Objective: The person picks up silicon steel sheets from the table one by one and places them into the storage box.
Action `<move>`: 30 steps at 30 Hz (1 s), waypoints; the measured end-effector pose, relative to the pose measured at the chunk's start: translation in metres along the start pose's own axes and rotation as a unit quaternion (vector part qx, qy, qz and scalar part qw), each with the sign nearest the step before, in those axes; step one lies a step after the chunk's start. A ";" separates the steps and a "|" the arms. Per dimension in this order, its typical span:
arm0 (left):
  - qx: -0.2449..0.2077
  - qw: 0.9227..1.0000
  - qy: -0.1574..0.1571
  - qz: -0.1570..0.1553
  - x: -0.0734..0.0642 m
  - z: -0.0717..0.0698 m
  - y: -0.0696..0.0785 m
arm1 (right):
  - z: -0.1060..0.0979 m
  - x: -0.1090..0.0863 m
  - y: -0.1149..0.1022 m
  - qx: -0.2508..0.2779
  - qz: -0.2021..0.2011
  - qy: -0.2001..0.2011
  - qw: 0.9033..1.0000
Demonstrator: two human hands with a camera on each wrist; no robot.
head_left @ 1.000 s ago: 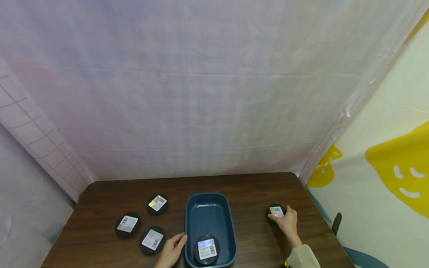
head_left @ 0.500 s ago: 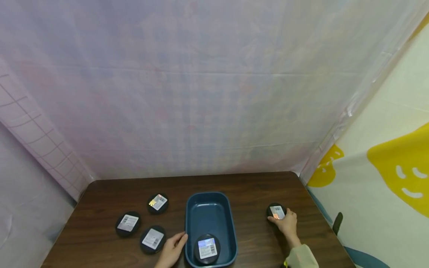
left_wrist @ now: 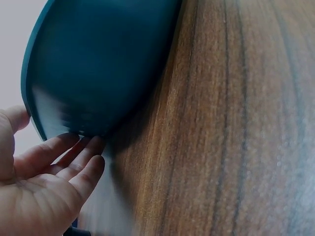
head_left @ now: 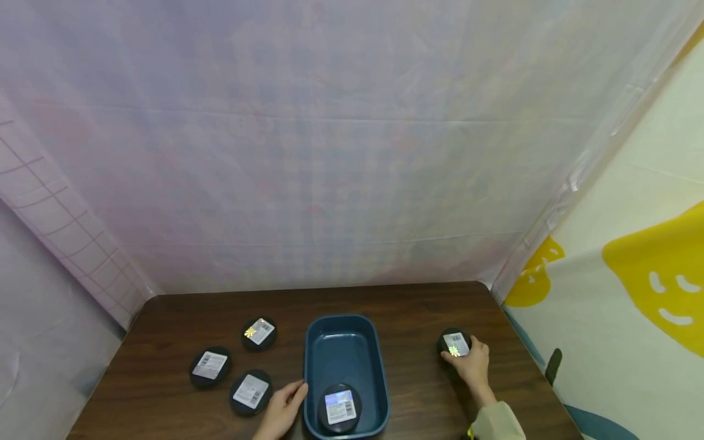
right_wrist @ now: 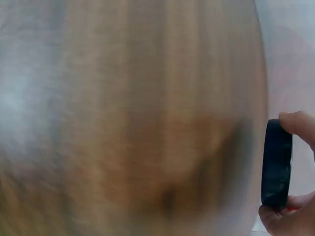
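Observation:
My right hand grips a flat, round black disc with a silvery-white label on top. In the right wrist view the disc shows edge-on between thumb and fingertips, close over the wood. My left hand holds the left side of a deep blue rectangular tray. The left wrist view has the thumb at the rim and the fingertips against the tray's outer wall. Inside the tray, toward its near end, lies another labelled black disc.
Left of the tray lie three more labelled black discs: one at the back, one farther left and one near my left hand. The dark wooden table ends at a pale curtain behind.
The disc in my right hand has shifted slightly, its label catching the light differently and now showing more fully. My left hand and the tray stay put.

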State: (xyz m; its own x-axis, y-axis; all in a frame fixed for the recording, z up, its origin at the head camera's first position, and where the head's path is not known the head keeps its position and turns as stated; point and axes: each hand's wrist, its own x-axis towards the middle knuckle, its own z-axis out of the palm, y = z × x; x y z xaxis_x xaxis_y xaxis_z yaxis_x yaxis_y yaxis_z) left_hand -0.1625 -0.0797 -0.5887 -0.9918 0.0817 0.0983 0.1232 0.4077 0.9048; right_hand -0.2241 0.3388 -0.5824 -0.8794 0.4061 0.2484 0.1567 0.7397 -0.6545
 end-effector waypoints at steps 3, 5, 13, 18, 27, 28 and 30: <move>-0.003 1.000 0.001 0.001 0.001 0.000 -0.001 | -0.006 0.004 -0.008 0.009 -0.019 0.012 1.000; -0.003 1.000 0.003 0.001 0.001 0.000 -0.002 | -0.010 0.006 -0.014 0.012 -0.028 0.014 0.999; -0.003 1.000 0.000 -0.006 0.003 0.000 -0.002 | -0.027 0.014 -0.035 0.017 -0.077 0.010 0.997; -0.002 1.000 0.001 -0.005 0.003 0.000 -0.001 | -0.037 0.018 -0.047 0.018 -0.093 -0.011 0.995; -0.004 1.000 0.002 -0.002 0.002 0.002 -0.001 | -0.061 0.019 -0.077 0.006 -0.118 -0.041 0.992; -0.005 1.000 0.003 -0.002 0.002 0.003 -0.001 | -0.063 0.019 -0.080 0.006 -0.126 -0.041 0.991; -0.002 1.000 0.005 0.002 0.002 0.003 -0.001 | -0.068 0.019 -0.087 0.008 -0.141 -0.040 0.989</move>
State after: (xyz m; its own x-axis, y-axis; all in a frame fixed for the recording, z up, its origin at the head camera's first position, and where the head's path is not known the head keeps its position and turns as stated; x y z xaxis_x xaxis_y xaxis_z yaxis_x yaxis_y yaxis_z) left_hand -0.1643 -0.0775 -0.5908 -0.9917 0.0732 0.1055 0.1262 0.4047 0.9057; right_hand -0.2239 0.3193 -0.4722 -0.9200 0.1414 0.3655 -0.1058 0.8083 -0.5791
